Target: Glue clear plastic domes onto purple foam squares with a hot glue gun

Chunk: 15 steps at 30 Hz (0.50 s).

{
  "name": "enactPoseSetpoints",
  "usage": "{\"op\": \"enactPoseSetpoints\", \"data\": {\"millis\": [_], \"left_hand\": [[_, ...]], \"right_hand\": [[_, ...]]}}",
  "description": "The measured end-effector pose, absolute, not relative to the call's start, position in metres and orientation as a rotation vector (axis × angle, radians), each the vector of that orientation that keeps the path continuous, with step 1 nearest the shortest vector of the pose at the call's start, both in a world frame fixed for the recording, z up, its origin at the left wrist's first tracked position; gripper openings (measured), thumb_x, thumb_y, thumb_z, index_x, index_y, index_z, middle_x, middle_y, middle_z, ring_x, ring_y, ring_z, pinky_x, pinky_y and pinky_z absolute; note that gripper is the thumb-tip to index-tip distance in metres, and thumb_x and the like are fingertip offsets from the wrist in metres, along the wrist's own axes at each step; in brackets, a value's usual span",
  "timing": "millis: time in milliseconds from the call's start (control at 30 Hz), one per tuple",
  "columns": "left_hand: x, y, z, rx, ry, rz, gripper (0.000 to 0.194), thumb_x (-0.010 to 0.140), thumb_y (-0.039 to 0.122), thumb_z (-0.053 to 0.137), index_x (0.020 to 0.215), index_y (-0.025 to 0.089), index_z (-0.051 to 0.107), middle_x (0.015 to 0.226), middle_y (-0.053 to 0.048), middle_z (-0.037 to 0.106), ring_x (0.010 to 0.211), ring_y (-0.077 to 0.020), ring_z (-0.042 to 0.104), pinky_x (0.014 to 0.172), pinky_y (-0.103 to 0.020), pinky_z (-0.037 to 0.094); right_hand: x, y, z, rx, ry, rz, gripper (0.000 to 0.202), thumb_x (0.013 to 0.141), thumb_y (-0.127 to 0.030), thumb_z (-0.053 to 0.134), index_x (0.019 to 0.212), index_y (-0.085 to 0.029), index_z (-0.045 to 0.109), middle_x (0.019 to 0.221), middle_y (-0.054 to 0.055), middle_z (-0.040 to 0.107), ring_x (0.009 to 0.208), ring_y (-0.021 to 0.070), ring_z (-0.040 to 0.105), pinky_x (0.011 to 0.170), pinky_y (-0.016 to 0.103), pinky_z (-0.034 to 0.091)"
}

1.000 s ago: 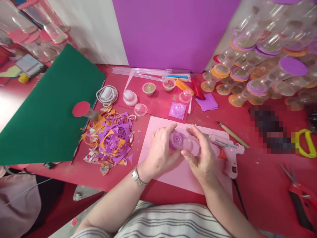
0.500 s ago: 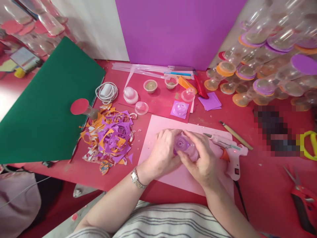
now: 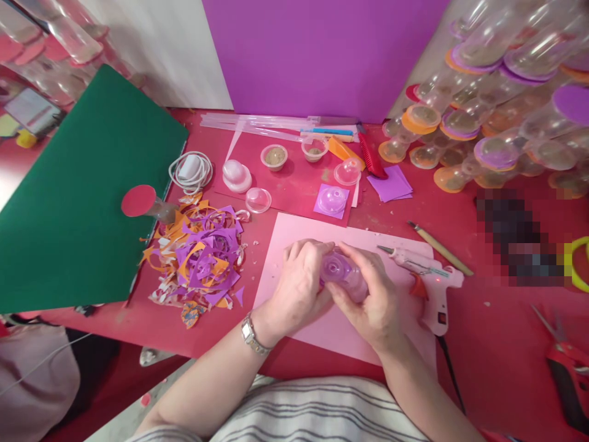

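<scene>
Both of my hands meet over a pink sheet (image 3: 299,230) and grip one clear, purple-tinted plastic piece (image 3: 335,268) with a round, ringed end facing up. My left hand (image 3: 301,282) curls around its left side, a watch on the wrist. The fingers and thumb of my right hand (image 3: 368,288) wrap its right side. Part of the piece is hidden behind the fingers. Right of my right hand lies a white glue gun (image 3: 435,285). Beyond the sheet, a clear dome (image 3: 333,199) sits on a purple square.
Purple and orange paper scraps (image 3: 207,258) are heaped at left, beside a green board (image 3: 92,196). Small cups of sand-like filling (image 3: 275,158) stand at the back. A craft knife (image 3: 439,247) and red-handled pliers (image 3: 568,368) lie at right, below stacked clear containers (image 3: 497,153).
The view has shifted slightly, so the things at the left and back appear a little farther left. My hands keep nearly the same hold on the plastic piece.
</scene>
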<state>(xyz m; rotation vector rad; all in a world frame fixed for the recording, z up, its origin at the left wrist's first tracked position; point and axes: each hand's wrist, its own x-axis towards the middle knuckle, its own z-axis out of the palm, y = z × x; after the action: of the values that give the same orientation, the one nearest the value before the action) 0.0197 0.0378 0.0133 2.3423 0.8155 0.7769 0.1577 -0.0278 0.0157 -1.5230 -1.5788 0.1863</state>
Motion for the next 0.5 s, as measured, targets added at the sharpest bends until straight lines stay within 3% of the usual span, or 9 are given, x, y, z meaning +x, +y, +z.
{"op": "enactPoseSetpoints", "data": {"millis": [167, 267, 500], "left_hand": [[0.0201, 0.0380, 0.0154, 2.291, 0.852, 0.747, 0.038, 0.089, 0.030, 0.052, 0.124, 0.015, 0.046, 0.108, -0.012, 0.059, 0.098, -0.0262, 0.055, 0.084, -0.041, 0.046], [0.0194, 0.0380, 0.0153, 2.239, 0.865, 0.740, 0.044, 0.090, 0.039, 0.053, 0.127, 0.017, 0.046, 0.111, -0.013, 0.058, 0.100, -0.0272, 0.054, 0.085, -0.042, 0.046], [0.0184, 0.0370, 0.0144, 2.190, 0.795, 0.793, 0.068, 0.086, 0.042, 0.059, 0.142, 0.016, 0.029, 0.114, -0.014, 0.058, 0.103, -0.0272, 0.055, 0.089, -0.043, 0.046]], "right_hand": [[0.1582, -0.0270, 0.0136, -1.510, -1.587, 0.168, 0.047, 0.092, -0.036, 0.059, 0.136, -0.022, 0.050, 0.112, 0.012, 0.069, 0.100, 0.0251, 0.066, 0.084, 0.043, 0.058], [0.1597, -0.0278, 0.0120, -1.511, -1.612, 0.154, 0.053, 0.093, -0.046, 0.057, 0.139, -0.021, 0.047, 0.114, 0.013, 0.068, 0.102, 0.0264, 0.065, 0.086, 0.045, 0.057], [0.1619, -0.0298, 0.0107, -1.547, -1.573, 0.161, 0.067, 0.090, -0.058, 0.054, 0.143, -0.020, 0.043, 0.121, 0.016, 0.066, 0.108, 0.0296, 0.064, 0.088, 0.048, 0.056]]}}
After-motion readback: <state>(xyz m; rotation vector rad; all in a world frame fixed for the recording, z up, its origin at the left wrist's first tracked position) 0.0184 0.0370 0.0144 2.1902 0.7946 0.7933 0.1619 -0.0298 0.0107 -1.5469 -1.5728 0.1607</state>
